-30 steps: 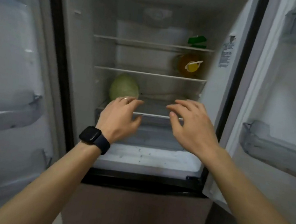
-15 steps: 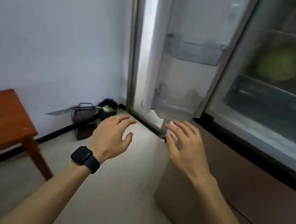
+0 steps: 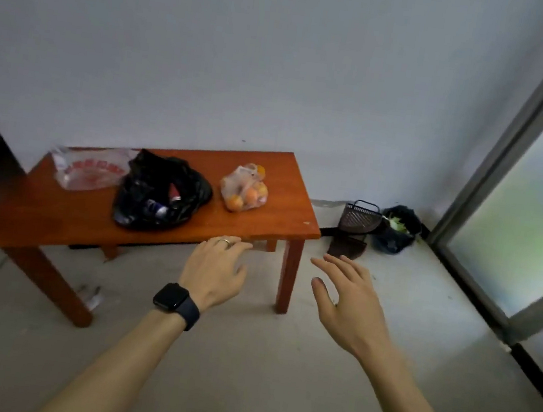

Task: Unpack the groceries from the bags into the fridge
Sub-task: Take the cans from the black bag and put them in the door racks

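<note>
Both hands reach forward, bare and empty. The left hand [image 3: 217,269], with a black watch [image 3: 171,296] on the wrist and a ring [image 3: 224,241] on one finger, is palm down with its fingers [image 3: 239,245] loosely spread and lightly bent, gripping nothing. Their tips overlap the near edge of the wooden tabletop [image 3: 54,222] in the picture, though I cannot tell whether they touch it. At 3 o'clock from it, the right hand [image 3: 347,299] hangs over the pale floor [image 3: 241,374], its fingers [image 3: 341,265] straight and parted, thumb out, also holding nothing. The groceries sit in three bags on the tabletop, at 10 to 11 o'clock from the left hand. An open black bag [image 3: 147,196] slumps in the middle with cans showing inside. At its 3 o'clock, apart from it, is a clear bag of oranges [image 3: 244,190]. At its 9 o'clock, touching it, lies a clear bag with red print [image 3: 90,170], its contents too hard to tell. The tabletop stands against a plain pale wall [image 3: 249,47]. On the floor in the corner, at 1 o'clock from the right hand, a dark mesh basket [image 3: 360,217] leans beside a dark bin bag [image 3: 398,229] with green scraps in it. A grey-framed pale panel [image 3: 520,221] fills the 3 o'clock side.
</note>
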`<state>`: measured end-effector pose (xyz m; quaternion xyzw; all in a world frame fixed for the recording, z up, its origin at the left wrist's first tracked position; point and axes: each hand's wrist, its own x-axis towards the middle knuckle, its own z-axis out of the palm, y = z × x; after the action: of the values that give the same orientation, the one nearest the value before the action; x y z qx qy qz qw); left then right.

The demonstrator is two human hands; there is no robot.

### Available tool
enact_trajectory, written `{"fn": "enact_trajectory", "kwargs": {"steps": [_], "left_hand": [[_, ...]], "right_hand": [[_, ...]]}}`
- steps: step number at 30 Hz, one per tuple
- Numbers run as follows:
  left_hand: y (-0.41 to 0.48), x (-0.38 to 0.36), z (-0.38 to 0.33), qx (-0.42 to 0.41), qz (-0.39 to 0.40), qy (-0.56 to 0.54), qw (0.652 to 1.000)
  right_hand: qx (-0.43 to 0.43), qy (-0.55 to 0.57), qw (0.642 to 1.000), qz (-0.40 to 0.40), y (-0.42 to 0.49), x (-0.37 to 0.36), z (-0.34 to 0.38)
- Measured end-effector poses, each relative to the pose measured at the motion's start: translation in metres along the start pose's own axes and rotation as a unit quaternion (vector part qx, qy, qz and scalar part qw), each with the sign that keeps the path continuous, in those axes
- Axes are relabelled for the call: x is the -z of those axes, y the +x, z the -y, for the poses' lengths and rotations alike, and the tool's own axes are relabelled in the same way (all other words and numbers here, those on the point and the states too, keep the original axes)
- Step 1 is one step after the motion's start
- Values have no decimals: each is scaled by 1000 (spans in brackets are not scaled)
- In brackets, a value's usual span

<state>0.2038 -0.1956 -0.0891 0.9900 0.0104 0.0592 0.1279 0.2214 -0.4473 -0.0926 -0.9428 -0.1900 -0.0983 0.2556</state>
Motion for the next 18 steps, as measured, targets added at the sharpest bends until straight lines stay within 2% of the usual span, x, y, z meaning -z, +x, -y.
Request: {"fn": "enact_trajectory", "kwargs": {"steps": [8,18], "left_hand": [[11,4,153,101,20,-13,995],[110,-7,279,142,28,24,989]], "right_hand": [[46,16,993,107,80,-107,88],[87,64,968,226,198,-228,117]]}}
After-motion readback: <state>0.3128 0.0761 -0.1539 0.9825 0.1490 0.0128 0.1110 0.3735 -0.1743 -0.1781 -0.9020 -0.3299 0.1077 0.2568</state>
